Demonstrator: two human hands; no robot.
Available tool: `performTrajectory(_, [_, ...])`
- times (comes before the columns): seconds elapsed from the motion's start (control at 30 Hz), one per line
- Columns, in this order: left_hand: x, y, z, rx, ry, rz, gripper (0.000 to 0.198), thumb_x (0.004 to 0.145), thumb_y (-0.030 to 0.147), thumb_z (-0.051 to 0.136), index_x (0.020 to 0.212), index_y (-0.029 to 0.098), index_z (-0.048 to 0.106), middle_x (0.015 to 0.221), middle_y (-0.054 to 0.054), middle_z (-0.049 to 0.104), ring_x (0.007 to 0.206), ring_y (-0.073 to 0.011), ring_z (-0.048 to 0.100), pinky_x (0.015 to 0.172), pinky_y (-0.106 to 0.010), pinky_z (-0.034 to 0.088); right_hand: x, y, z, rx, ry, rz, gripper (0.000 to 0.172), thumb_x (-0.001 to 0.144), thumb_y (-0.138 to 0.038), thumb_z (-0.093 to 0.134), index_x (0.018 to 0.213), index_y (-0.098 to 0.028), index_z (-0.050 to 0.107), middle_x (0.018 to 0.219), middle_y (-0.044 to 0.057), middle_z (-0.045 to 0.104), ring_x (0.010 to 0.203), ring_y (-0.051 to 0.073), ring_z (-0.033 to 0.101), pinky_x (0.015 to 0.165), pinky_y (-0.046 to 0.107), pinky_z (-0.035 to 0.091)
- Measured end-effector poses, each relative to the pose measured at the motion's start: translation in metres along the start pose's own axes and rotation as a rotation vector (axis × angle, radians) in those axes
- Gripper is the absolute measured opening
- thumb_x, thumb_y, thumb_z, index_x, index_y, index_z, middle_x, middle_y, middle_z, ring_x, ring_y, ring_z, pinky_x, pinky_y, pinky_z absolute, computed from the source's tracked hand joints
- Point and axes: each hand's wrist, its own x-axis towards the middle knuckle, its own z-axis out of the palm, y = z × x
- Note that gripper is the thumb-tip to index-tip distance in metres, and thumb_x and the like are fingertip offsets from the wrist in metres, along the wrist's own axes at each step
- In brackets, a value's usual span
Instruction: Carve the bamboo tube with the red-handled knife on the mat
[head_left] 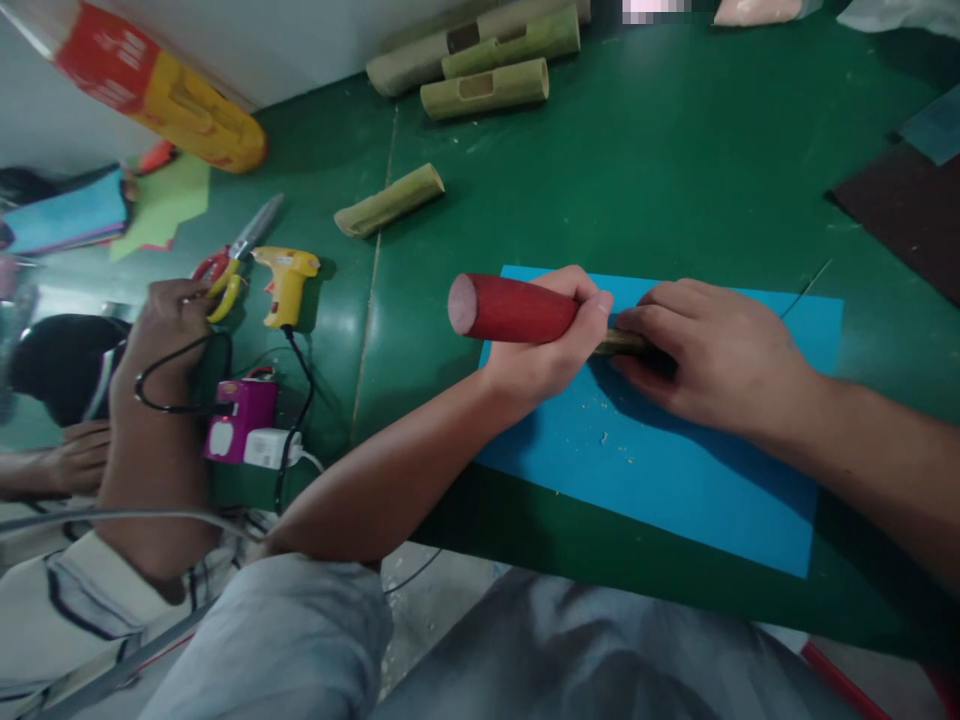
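Note:
My left hand [551, 330] is closed round the thick red handle [517, 308] of a tool. Its working end is hidden behind my fingers and cannot be made out. Just to the right, my right hand [712, 345] is curled over a narrow piece of bamboo [621, 343], most of which the hand covers. Both hands are over a blue sheet [675, 480] that lies on the green table, and small pale shavings [604, 438] are scattered on the sheet below them.
Cut bamboo tubes [484, 90] lie at the back, one bamboo piece [390, 200] nearer. At left are a yellow glue gun [289, 285], a purple power adapter [241, 420] with cords, and scissors [240, 250] by another person's hand [176, 305]. A large bottle [165, 90] stands behind.

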Motion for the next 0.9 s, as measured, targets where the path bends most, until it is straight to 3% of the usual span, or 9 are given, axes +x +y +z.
performTrajectory(0.27, [-0.005,0.015,0.005,0.189,-0.014,0.031,0.032,0.103,0.032,0.077,0.075,0.026,0.064,0.072,0.002,0.067,0.070,-0.0173,0.063,0.072,-0.036,0.053,0.002,0.001,0.000,0.065,0.007,0.034,0.029,0.113,-0.038,0.054,0.091,-0.027,0.070,0.091,0.011,0.072,0.087,0.028,0.064,0.074,0.041,0.041])
performTrajectory(0.4, [-0.005,0.008,0.010,0.142,0.044,0.070,0.038,0.107,0.034,0.071,0.073,0.026,0.056,0.071,0.002,0.064,0.066,-0.0169,0.062,0.067,-0.036,0.049,0.004,0.001,0.000,0.062,0.016,0.055,0.028,0.112,-0.042,0.060,0.094,-0.026,0.075,0.093,0.012,0.074,0.092,0.031,0.066,0.076,0.043,0.042])
performTrajectory(0.73, [-0.003,-0.004,0.003,0.116,0.010,0.050,0.046,0.106,0.051,0.067,0.069,0.026,0.054,0.065,0.001,0.057,0.063,-0.0168,0.059,0.062,-0.035,0.048,0.007,0.004,-0.001,0.096,-0.047,0.036,0.023,0.109,-0.040,0.064,0.099,-0.026,0.079,0.104,0.014,0.080,0.104,0.033,0.072,0.081,0.043,0.049])
performTrajectory(0.9, [-0.003,-0.006,0.005,0.077,0.008,0.043,0.043,0.100,0.042,0.064,0.063,0.026,0.048,0.061,0.001,0.050,0.060,-0.0160,0.051,0.061,-0.035,0.049,0.008,0.008,0.000,0.106,-0.021,-0.001,0.028,0.111,-0.040,0.060,0.099,-0.025,0.081,0.104,0.014,0.083,0.102,0.032,0.073,0.081,0.042,0.050])
